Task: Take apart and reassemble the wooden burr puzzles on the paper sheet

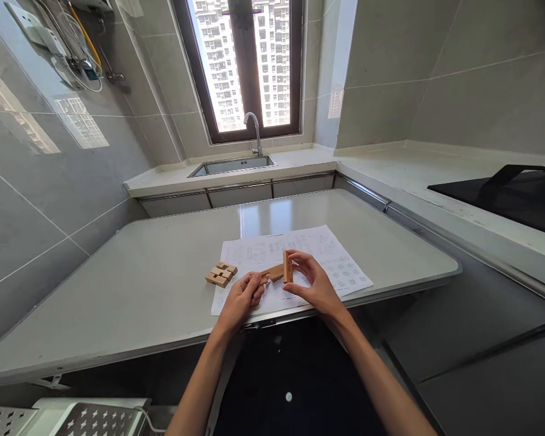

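Observation:
My left hand point(244, 297) is closed, thumb and fingers pinching the end of a small wooden puzzle piece point(264, 280). To its right, my right hand point(317, 287) grips an upright wooden block point(287, 267) between thumb and fingertips. Between the hands a slanting wooden bar point(275, 272) reaches toward that block; whether the two touch or interlock I cannot tell. Beneath both hands lies a printed paper sheet point(345, 266) with small diagrams. Left of my left hand, several notched wooden pieces point(221, 274) sit grouped together, partly beside the sheet's left edge.
The pale folding table point(163, 260) has its front edge close to my body. Behind it is a counter with a sink point(231, 166) and a faucet point(256, 133) under the window. A black stovetop point(518, 194) is on the right counter, and a perforated white rack point(95, 419) stands low left.

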Motion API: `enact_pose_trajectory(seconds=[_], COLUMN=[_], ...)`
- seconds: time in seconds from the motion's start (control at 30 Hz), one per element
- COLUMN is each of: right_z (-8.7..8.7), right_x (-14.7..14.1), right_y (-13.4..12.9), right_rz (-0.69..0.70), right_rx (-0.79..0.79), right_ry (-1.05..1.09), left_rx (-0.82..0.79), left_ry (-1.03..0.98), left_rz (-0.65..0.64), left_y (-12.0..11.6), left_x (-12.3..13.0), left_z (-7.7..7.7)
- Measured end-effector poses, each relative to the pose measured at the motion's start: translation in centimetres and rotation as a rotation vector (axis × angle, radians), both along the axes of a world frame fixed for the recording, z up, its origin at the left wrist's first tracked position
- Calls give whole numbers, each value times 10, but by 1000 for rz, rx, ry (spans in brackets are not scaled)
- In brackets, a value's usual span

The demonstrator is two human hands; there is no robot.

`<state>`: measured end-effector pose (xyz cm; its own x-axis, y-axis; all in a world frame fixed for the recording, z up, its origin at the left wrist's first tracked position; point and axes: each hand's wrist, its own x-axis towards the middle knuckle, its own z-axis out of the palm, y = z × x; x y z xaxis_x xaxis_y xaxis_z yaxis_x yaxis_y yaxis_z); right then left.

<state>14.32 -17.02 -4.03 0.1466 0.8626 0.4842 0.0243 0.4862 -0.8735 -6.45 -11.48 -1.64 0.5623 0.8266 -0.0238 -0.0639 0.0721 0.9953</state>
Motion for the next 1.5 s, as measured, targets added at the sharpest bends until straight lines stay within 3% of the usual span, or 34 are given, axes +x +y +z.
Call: enact_pose_trajectory(seconds=[0.13, 0.47, 0.87, 1.17, 1.5], right_z=[-3, -1, -2, -4, -4], right_x=[4, 7, 10, 8, 8], right_y=[0, 0, -2, -2, -1], right_rz=[98, 182, 299, 245, 330], right_rx=[3, 27, -36, -51, -42], right_ry=[42, 27, 107, 86, 173], left_rx=[-40, -40, 53, 23, 55], left_ry=[-26, -23, 49, 9, 10], left_rz=[-23, 2, 12, -4, -6], left_y=[-1, 0, -2, 0, -1], left_x=[-2, -2, -4, -4, -3], left_z=[-2, -6, -4, -6, -6])
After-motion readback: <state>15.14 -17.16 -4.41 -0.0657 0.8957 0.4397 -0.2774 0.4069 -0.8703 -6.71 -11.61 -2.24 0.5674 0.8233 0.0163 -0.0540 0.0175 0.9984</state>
